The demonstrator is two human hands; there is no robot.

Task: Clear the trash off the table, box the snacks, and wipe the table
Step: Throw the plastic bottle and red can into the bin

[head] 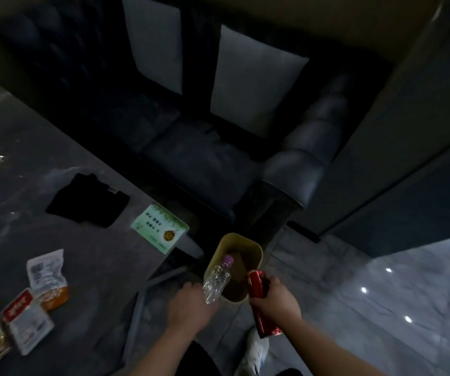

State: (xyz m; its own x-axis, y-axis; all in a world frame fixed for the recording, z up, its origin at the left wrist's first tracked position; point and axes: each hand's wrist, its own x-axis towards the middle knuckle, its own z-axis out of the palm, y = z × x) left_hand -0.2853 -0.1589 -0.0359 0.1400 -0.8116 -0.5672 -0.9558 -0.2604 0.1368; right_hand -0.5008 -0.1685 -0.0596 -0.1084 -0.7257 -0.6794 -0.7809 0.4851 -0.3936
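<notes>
A small yellow-beige trash bin (pixel 256 251) stands on the floor just past the table's corner. My left hand (pixel 191 302) holds a clear plastic bottle (pixel 216 282) with a purple cap, its top tilted over the bin's mouth. My right hand (pixel 278 301) grips a red can (pixel 259 297) at the bin's right rim. On the dark marble table (pixel 82 256) at the lower left lie several snack packets (pixel 32 302), white, red and orange. A black folded cloth (pixel 88 204) rests further back on the table.
A green and white card (pixel 160 227) sits near the table's corner. A dark sofa (pixel 218 156) with two grey cushions fills the space behind. Glossy grey floor tiles (pixel 381 308) stretch to the right. A white shoe (pixel 256 351) shows below the can.
</notes>
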